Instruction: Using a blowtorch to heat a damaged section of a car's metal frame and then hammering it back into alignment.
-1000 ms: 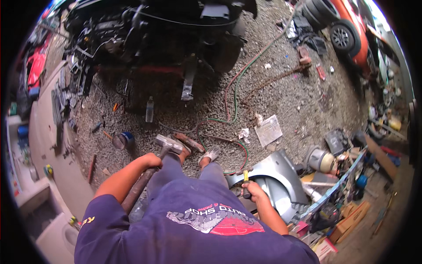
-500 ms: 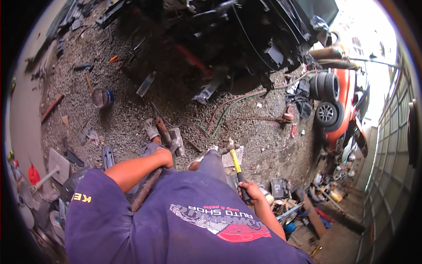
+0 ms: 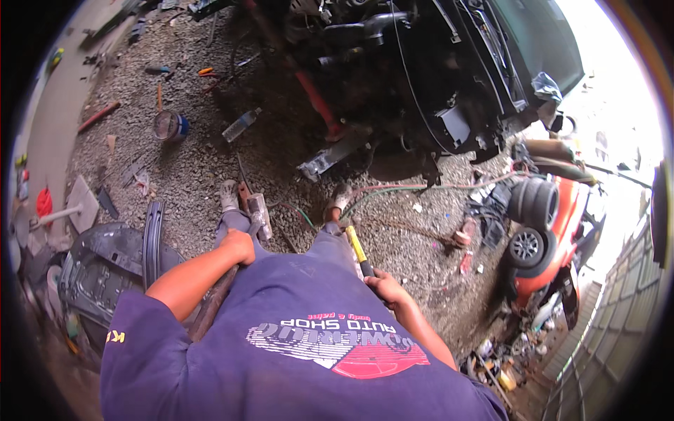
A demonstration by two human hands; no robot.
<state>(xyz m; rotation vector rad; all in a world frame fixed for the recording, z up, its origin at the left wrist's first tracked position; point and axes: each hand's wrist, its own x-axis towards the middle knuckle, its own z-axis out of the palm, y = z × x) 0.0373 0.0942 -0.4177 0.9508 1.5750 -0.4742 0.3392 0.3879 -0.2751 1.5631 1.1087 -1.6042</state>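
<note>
My left hand is closed around the wooden handle of a sledgehammer, which slants back along my side. Its block-shaped steel head points forward, near my left shoe. In my right hand is a hammer with a yellow and black handle, its far end close to my right leg. The hammer's head is hard to make out there. Ahead stands a dark car with its front stripped, and a red bar slants in front of it.
On the gravel lie a water bottle, a bucket, and red and green hoses. A rusty chain stretches to the right. Dark car panels lie at left. Tyres and an orange car part stand at right.
My view has shifted, bringing more of the dark car and the left-side panels into sight. Both hands keep their hold; the hammer now sits closer to my right leg.
</note>
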